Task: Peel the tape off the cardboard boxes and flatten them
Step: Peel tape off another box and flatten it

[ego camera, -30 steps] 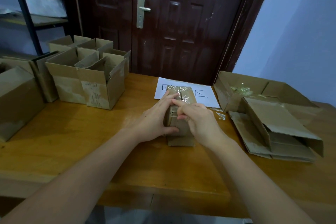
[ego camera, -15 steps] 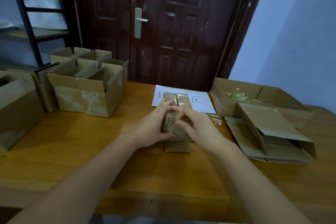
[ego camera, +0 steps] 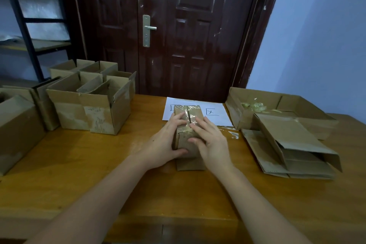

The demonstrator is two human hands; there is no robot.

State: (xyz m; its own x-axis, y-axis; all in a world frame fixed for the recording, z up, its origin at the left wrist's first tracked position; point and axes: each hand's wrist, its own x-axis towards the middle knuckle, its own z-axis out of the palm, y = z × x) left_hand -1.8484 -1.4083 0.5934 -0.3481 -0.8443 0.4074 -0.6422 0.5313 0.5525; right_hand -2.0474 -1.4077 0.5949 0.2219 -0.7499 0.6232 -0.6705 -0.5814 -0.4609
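The left hand [ego camera: 164, 145] grips the small taped brown cardboard box [ego camera: 188, 125] on the wooden worktop [ego camera: 99, 164], while the right hand [ego camera: 213, 142] fingers [ego camera: 198, 130] pinch its clear tape [ego camera: 187, 116].

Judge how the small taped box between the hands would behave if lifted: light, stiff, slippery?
Probably light: the left hand spans the box easily. Likely fairly stiff while tape holds its flaps shut. The glossy tape may be slick under the right hand.
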